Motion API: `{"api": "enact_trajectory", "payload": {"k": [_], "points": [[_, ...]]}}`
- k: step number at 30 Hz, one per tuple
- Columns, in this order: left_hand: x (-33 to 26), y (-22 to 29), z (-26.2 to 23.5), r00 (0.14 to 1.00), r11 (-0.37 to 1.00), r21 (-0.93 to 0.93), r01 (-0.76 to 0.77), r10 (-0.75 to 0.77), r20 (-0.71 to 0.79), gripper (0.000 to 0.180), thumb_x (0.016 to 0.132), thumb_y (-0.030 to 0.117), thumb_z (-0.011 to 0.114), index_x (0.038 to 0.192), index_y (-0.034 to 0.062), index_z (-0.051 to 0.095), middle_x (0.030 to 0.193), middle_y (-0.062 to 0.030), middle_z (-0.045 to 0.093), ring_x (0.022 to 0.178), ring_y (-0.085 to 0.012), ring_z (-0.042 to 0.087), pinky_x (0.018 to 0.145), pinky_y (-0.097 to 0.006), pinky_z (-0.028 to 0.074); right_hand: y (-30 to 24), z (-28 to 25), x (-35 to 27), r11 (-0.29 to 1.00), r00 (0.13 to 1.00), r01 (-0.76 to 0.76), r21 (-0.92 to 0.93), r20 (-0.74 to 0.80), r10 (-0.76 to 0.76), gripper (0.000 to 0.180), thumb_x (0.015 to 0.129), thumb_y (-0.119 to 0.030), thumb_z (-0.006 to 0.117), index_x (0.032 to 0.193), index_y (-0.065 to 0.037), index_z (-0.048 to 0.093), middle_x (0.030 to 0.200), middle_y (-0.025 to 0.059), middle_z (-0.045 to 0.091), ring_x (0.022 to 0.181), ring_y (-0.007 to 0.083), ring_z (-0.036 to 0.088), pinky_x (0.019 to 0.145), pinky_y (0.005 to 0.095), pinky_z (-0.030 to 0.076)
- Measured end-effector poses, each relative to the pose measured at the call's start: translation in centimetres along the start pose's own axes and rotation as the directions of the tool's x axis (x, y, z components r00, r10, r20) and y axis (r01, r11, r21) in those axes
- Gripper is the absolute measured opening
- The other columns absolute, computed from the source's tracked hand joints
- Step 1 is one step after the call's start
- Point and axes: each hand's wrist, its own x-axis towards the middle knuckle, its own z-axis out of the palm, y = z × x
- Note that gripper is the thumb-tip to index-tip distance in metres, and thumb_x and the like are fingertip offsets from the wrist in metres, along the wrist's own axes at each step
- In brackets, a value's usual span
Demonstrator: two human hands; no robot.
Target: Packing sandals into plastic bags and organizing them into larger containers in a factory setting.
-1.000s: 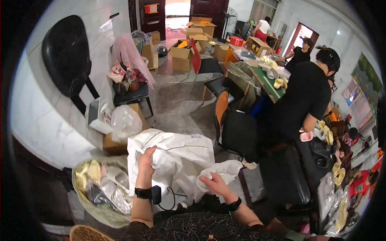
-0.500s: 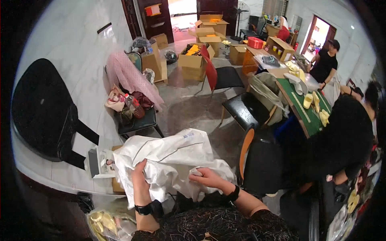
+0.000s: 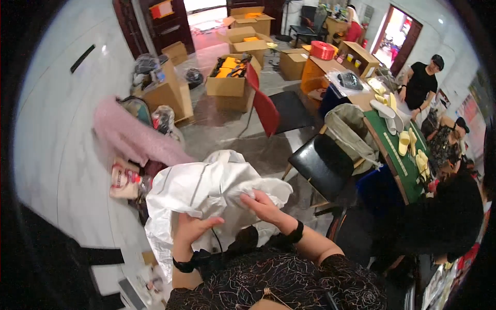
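Note:
A large white woven sack (image 3: 201, 191) is bunched up in front of my chest. My left hand (image 3: 194, 230) grips its lower fold from underneath, with a black band on the wrist. My right hand (image 3: 263, 206) pinches the crumpled upper edge of the sack near its middle; a black band sits on that wrist too. The sack's lower part hangs down past my left forearm.
A black stool (image 3: 323, 163) and a red chair (image 3: 266, 108) stand ahead on the right. Open cardboard boxes (image 3: 232, 77) lie further back. A green table (image 3: 408, 160) with yellow insoles runs along the right, where other people (image 3: 421, 85) stand. A pink cloth (image 3: 134, 139) hangs at the left.
The view has swung rightward and upward, away from the basket of scraps. Both hands have kept hold of the sack and gathered it closer, bunching it more tightly.

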Motion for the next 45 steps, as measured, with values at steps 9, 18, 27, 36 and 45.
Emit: {"api": "enact_trajectory", "payload": {"k": [9, 18, 27, 36, 45], "points": [[24.0, -6.4, 0.5, 0.992, 0.791, 0.602, -0.108, 0.049, 0.114, 0.057, 0.072, 0.017, 0.076, 0.123, 0.0016, 0.056, 0.123, -0.0159, 0.06, 0.115, -0.0303, 0.056, 0.099, -0.037, 0.04, -2.8, -6.8, 21.3, 0.915, 0.928, 0.313, -0.254, 0.286, -0.238, 0.032, 0.093, -0.026, 0.059, 0.109, 0.002, 0.058, 0.114, 0.0173, 0.058, 0.109, 0.0318, 0.053, 0.093, 0.039, 0.041], [48.6, -7.2, -4.5, 0.827, 0.924, 0.381, -0.039, 0.244, -0.507, 0.057, 0.074, 0.006, 0.068, 0.125, -0.0091, 0.049, 0.13, -0.0218, 0.052, 0.121, -0.0335, 0.048, 0.107, -0.038, 0.032, -1.2, -21.7, 40.9, 0.98, 0.989, 0.125, -0.157, 0.104, -0.11, 0.029, 0.09, -0.026, 0.065, 0.113, -0.007, 0.065, 0.102, 0.0045, 0.069, 0.092, 0.0106, 0.061, 0.079, 0.0279, 0.048], [65.7, -5.6, -16.5, 0.563, 0.42, 0.908, 0.01, 0.748, -0.352, 0.048, 0.085, 0.014, 0.062, 0.126, -0.0081, 0.049, 0.129, -0.0231, 0.052, 0.118, -0.0338, 0.049, 0.103, -0.038, 0.037, 3.2, -34.0, 54.8, 0.562, 0.917, -0.096, -0.822, -0.292, -0.27, 0.06, 0.075, -0.036, 0.076, 0.122, -0.005, 0.054, 0.117, 0.0148, 0.055, 0.113, 0.0339, 0.049, 0.094, 0.0425, 0.042], [94.9, -9.9, -20.5, 0.638, 0.314, 0.898, -0.307, 0.768, -0.05, 0.046, 0.086, 0.011, 0.06, 0.126, -0.0075, 0.049, 0.129, -0.0218, 0.052, 0.117, -0.0319, 0.05, 0.102, -0.036, 0.038, 9.1, -37.4, 64.2, 0.242, 0.692, -0.708, -0.663, -0.72, 0.051, 0.073, 0.067, -0.036, 0.077, 0.128, -0.008, 0.049, 0.108, 0.0145, 0.054, 0.099, 0.0322, 0.056, 0.08, 0.0427, 0.051], [131.5, -5.1, -4.9, 0.694, 0.482, 0.65, -0.588, 0.713, 0.1, 0.043, 0.087, 0.012, 0.06, 0.124, -0.0073, 0.05, 0.128, -0.0215, 0.053, 0.115, -0.0319, 0.051, 0.101, -0.036, 0.038, 10.6, -37.4, 67.7, 0.183, 0.466, -0.871, -0.456, -0.885, 0.012, 0.056, 0.066, -0.02, 0.069, 0.121, -0.017, 0.06, 0.103, 0.0101, 0.056, 0.099, 0.0296, 0.055, 0.081, 0.0419, 0.05]]}}
